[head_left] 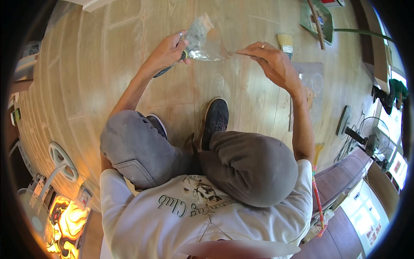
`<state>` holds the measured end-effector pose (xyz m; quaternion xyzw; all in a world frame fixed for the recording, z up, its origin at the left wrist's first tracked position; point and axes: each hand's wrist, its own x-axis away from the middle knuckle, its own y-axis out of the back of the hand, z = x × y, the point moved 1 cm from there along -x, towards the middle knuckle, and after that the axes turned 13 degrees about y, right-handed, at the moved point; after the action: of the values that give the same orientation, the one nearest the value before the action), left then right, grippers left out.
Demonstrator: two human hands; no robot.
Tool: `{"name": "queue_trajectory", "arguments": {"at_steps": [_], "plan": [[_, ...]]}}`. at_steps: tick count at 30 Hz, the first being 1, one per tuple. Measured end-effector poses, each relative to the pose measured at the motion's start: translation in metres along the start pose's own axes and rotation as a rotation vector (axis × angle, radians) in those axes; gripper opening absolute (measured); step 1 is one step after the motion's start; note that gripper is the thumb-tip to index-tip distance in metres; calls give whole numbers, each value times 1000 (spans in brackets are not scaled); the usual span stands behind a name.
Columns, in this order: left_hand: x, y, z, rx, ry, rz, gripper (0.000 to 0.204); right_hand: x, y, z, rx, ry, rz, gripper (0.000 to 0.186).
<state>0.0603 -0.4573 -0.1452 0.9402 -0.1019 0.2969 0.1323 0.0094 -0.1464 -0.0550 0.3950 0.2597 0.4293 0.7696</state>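
My left hand (170, 51) is closed around a clear plastic bag (199, 39), gripping its left side. Some greyish-white stuff shows inside the bag, too unclear to name. Also in that hand is a tool with a dark handle (163, 71) and a yellow-and-black part by the fingers; its kind cannot be made out. With its fingers pressed together, my right hand (272, 62) pinches the bag's right corner, so the lower edge is stretched between both hands. A wide paintbrush (285, 44) with pale bristles lies on the floor just beyond my right hand.
Wooden floor (181, 93) spreads under my shoes. A green dustpan (321, 21) lies at the far right, and a greyish translucent sheet (317, 90) beside my right forearm. A fan base (63, 162) stands at left; a purple sofa (340, 172) is at right.
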Motion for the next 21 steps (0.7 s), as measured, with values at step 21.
{"name": "queue_trajectory", "arguments": {"at_steps": [21], "plan": [[-33,10,16,83,189,-16,50,13,-104,-343,766,-190,-136,48]]}}
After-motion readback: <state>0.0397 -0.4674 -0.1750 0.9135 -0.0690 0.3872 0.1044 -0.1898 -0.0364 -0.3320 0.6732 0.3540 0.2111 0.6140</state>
